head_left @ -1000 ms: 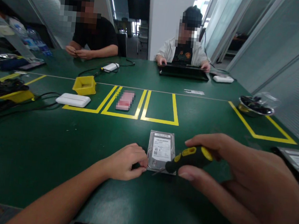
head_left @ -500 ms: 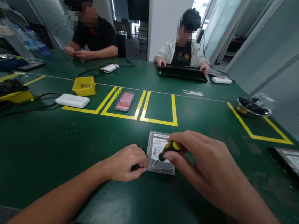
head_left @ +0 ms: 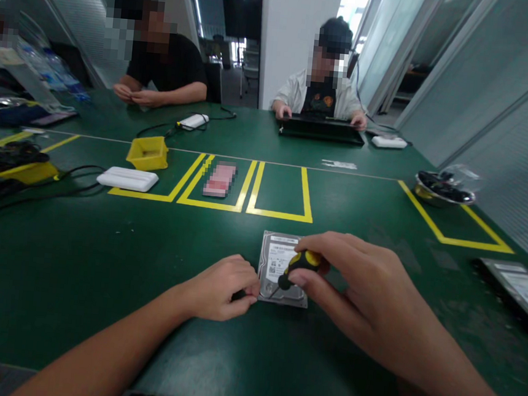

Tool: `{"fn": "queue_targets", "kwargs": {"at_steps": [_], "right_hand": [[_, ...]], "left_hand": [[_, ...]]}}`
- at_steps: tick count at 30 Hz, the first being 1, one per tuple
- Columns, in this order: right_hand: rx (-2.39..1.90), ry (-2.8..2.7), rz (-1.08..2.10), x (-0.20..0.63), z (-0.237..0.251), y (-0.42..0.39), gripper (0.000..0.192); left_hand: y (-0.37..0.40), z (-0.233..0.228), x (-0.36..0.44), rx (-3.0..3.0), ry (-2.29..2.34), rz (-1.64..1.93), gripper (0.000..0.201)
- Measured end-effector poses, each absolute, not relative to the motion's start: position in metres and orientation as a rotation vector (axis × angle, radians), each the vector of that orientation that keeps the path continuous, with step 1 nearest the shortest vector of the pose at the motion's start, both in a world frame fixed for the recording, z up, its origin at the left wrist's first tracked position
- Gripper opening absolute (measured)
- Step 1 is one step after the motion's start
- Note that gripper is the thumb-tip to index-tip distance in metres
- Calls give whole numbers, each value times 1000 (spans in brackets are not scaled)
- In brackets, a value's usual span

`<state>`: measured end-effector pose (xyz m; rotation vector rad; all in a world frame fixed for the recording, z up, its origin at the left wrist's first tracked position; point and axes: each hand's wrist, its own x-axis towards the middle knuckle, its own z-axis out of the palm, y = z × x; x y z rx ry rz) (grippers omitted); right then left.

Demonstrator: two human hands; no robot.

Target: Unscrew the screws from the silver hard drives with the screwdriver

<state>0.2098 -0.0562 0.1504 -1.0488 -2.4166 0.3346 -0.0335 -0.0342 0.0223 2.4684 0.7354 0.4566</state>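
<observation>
A silver hard drive with a white label lies flat on the green table in front of me. My left hand rests at its lower left edge, fingers curled in and fingertips against the corner. My right hand grips a short, stubby black-and-yellow screwdriver between thumb and fingers. The screwdriver leans, its thin shaft pointing down to the lower left part of the drive. The hand and handle cover the drive's right side. Whether the tip sits in a screw is too small to tell.
A second drive-like device lies at the right, below a bowl of dark parts. Yellow tape rectangles mark the table; one holds a pink item. A yellow bin and white power strip are left. Two people sit opposite.
The screwdriver's tip has shifted slightly left and down over the drive. My left hand stays at the drive's edge. The camera view has moved very little.
</observation>
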Motion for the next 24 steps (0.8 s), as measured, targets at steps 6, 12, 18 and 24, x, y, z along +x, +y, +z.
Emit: {"fn": "queue_targets", "kwargs": {"at_steps": [6, 12, 18, 24], "right_hand": [[-1045, -2398, 309, 211, 152, -57, 18], [-1028, -2391, 310, 214, 152, -58, 19], [-1025, -2385, 298, 215, 151, -57, 18], [-1019, -2394, 301, 216, 152, -56, 17]], "left_hand": [[-34, 21, -33, 2478, 737, 452, 8], [-34, 20, -33, 2470, 727, 472, 8], [-33, 20, -33, 2461, 744, 461, 8], [-33, 20, -33, 2450, 758, 446, 8]]}}
